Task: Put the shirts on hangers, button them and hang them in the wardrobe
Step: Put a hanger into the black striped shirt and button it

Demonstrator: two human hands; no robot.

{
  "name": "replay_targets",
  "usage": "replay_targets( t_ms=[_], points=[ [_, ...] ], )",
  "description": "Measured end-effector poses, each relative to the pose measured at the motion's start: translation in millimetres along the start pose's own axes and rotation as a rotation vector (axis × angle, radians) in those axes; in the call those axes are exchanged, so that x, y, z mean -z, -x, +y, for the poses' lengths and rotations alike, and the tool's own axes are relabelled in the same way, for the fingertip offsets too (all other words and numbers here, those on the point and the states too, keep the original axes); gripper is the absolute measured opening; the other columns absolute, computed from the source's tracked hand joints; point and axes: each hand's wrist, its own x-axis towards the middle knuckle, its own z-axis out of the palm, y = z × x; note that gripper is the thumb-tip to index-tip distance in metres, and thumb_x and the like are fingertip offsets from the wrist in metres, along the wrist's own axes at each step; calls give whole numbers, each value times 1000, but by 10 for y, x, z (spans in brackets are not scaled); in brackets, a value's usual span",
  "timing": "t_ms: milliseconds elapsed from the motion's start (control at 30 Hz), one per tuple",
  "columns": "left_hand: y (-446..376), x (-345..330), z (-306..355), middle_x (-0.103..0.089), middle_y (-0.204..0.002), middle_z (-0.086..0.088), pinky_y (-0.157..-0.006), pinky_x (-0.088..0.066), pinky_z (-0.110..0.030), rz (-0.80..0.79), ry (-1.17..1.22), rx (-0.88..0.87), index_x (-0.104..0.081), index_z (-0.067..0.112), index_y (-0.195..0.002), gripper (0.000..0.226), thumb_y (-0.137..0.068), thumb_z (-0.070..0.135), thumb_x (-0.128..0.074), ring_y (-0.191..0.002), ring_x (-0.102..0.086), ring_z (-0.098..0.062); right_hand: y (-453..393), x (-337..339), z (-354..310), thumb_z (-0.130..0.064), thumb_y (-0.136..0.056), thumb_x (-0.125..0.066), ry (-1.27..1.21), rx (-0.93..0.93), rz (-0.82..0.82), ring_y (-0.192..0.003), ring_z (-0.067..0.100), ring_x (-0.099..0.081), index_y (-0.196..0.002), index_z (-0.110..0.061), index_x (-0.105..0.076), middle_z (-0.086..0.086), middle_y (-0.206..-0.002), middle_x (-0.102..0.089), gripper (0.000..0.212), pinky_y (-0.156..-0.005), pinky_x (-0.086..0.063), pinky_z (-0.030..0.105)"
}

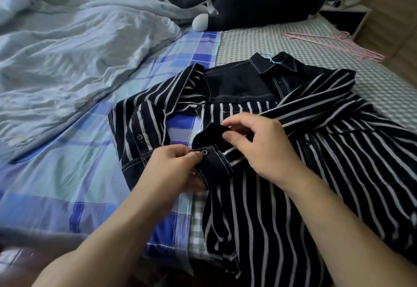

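1. Lying on the bed (293,38), striped shirt (293,174) already on a hanger (274,60)
2. Left hand (173,167) pinches the cuff (214,162); right hand (259,149) loosely curled, pinching the cuff's edge
3. Hanging in wardrobe left

Black shirt (259,196) with white stripes and plain dark yoke lies spread, rumpled, on the bed, collar away from the viewer. Pink hangers (334,45) lie beyond it, well apart.

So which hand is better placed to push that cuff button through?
Probably the left hand: its fingertips pinch the cuff edge right beside the button. The right hand holds the cuff's folded upper flap, steadying the fabric.
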Motion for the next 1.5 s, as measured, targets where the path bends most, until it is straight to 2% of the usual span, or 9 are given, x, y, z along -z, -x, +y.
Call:
replay_targets(
  t_ms=[167,367,600,700,800,967,1133,1300,1500],
  points=[
    [-30,38,-87,-65,-68,-6,-49,-44,-19,-26,34,11,-72,1,-86,20,-99,12,-61,-48,-55,-10,89,-123,199,-9,-88,-75,-74,-1,-17,-95,9,-67,-101,-21,-78,-10,-94,-72,18,-88,-53,31],
    [-22,32,-173,-62,-78,-3,-55,-33,-25,-66,214,139,-72,15,-93,10,-96,15,-63,-56,-52,-10,249,-316,119,-20,-85,-77,106,178,-14,-99,13,-57,-89,-19,-73,-11,-94,-62,6,-92,-46,31],
    [8,-12,-237,-46,-63,2,-38,-20,-20,-83,377,233,-55,17,-80,16,-96,17,-58,-45,-30,-9,462,-437,82,-31,-82,-70,318,156,74,-96,15,-51,-93,-21,-72,-12,-93,-59,16,-91,-44,40],
    [-9,-28,-270,-34,-60,2,-36,-19,-19,-78,357,215,-55,16,-89,21,-97,33,-65,-43,-22,-9,538,-508,39,-24,-82,-72,339,135,65,-95,16,-53,-97,-18,-71,-9,-94,-59,15,-88,-45,41],
    [-4,-68,-288,-29,-56,4,-36,-18,-19,-83,303,171,-56,15,-83,19,-97,21,-66,-40,-22,-7,569,-538,-6,-8,-82,-71,315,167,87,-94,16,-54,-96,-14,-72,-6,-93,-60,16,-87,-48,37],
    [-3,-52,-227,-26,-55,7,-39,-10,-18,-180,533,194,-52,19,-75,26,-100,13,-59,-39,-18,-4,465,-355,-24,10,-77,-61,66,76,186,-98,11,-62,-100,-11,-70,-7,-99,-63,32,-89,-52,30],
    [13,-63,-242,-42,-56,7,-38,-18,-17,-162,494,121,-68,21,-65,33,-96,14,-65,-43,-24,-5,459,-274,-42,-5,-88,-73,11,104,166,-96,11,-64,-97,-13,-73,-9,-98,-64,13,-85,-50,21],
    [3,-68,-240,-39,-64,3,-43,-21,-21,-132,484,92,-56,18,-76,24,-98,24,-63,-47,-27,-8,432,-406,-64,-15,-88,-76,15,48,160,-94,8,-64,-99,-17,-75,-13,-97,-64,11,-83,-52,25],
    [64,-92,-224,-49,-71,-7,-52,-32,-26,-77,314,-33,-74,5,-93,37,-104,35,-56,-54,-40,-12,473,-402,-127,-56,-73,-76,102,-39,52,-98,2,-58,-112,-23,-64,-18,-103,-59,52,-87,-47,18]
  ],
)
